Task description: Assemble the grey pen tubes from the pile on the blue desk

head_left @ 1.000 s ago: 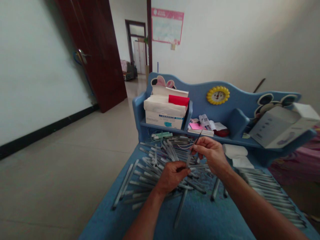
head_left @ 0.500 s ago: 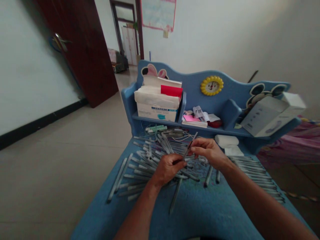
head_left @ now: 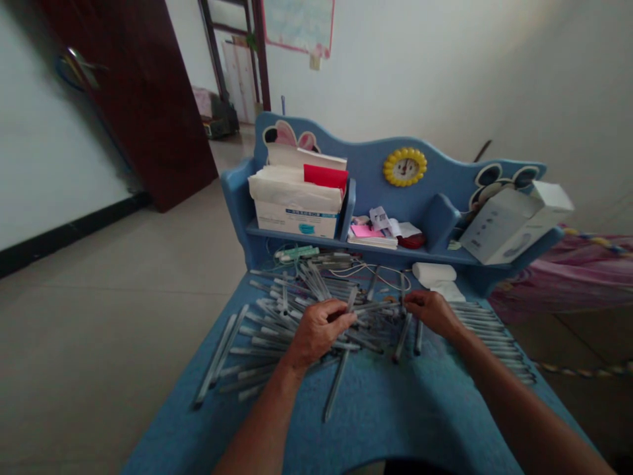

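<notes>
Your left hand [head_left: 318, 332] pinches a clear tube [head_left: 352, 299] poking out toward one o'clock, the pen pile [head_left: 270, 333] at ten. At three, your right hand [head_left: 431, 311], fingers narrow, meets a slim rod [head_left: 402, 285]; I can't tell whether it's gripped.

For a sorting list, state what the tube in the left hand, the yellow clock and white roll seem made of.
Tube in the left hand: likely smooth clear plastic; it looks translucent.
Yellow clock: probably molded plastic, smooth, given its rounded rim bumps.
White roll: apparently soft matte paper; its loose end lies limp.
</notes>
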`<state>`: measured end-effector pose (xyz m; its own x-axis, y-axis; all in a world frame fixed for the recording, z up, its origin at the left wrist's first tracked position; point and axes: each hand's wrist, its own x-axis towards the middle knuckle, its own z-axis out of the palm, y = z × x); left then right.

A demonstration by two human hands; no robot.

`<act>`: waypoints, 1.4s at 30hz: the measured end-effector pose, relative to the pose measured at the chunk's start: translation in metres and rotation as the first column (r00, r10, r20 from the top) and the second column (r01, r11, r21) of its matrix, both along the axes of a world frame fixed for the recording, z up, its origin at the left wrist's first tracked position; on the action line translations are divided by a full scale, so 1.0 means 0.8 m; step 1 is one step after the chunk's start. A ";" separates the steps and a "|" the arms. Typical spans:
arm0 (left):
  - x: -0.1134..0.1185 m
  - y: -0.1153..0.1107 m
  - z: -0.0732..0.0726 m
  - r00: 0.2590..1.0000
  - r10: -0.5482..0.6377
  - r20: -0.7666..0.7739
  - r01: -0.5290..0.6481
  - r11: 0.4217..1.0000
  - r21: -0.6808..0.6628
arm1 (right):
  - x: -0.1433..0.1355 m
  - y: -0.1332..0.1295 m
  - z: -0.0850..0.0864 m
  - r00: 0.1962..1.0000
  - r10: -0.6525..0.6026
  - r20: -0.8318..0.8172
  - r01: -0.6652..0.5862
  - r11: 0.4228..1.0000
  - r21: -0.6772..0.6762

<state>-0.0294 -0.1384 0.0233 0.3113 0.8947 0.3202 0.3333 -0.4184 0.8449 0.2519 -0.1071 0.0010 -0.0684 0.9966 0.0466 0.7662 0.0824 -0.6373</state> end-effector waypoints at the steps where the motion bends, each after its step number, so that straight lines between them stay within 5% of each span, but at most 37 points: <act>1: 0.000 0.000 0.000 1.000 0.002 -0.002 -0.002 1.000 0.000 | 0.005 -0.003 -0.005 0.999 -0.016 0.038 0.016 1.000 0.002; 13: -0.006 0.006 -0.001 0.989 0.114 0.090 -0.119 0.992 0.046 | -0.026 0.002 -0.009 0.953 -0.004 0.303 0.012 1.000 -0.024; 25: -0.017 0.008 -0.004 0.947 0.229 0.224 -0.195 0.967 -0.163 | -0.110 0.024 0.007 0.845 0.218 0.489 -0.187 0.976 -0.113; 31: -0.028 0.010 0.001 0.920 0.320 0.226 -0.291 0.944 -0.153 | -0.108 0.027 0.004 0.780 0.198 0.593 -0.136 0.980 -0.147; 36: -0.033 0.010 0.003 0.895 0.399 0.199 -0.377 0.916 -0.137 | -0.104 0.028 0.007 0.786 0.133 0.604 -0.093 0.991 -0.097; 42: -0.039 0.011 0.000 0.885 0.418 0.204 -0.394 0.907 -0.148 | -0.165 0.022 0.005 0.832 0.216 0.511 -0.251 0.968 0.000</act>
<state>-0.0604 -0.1298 0.0236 -0.1559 0.9580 0.2407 0.2516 -0.1972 0.9475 0.1202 -0.0896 0.0049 -0.3303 0.9439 0.0051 0.9321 0.3270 -0.1561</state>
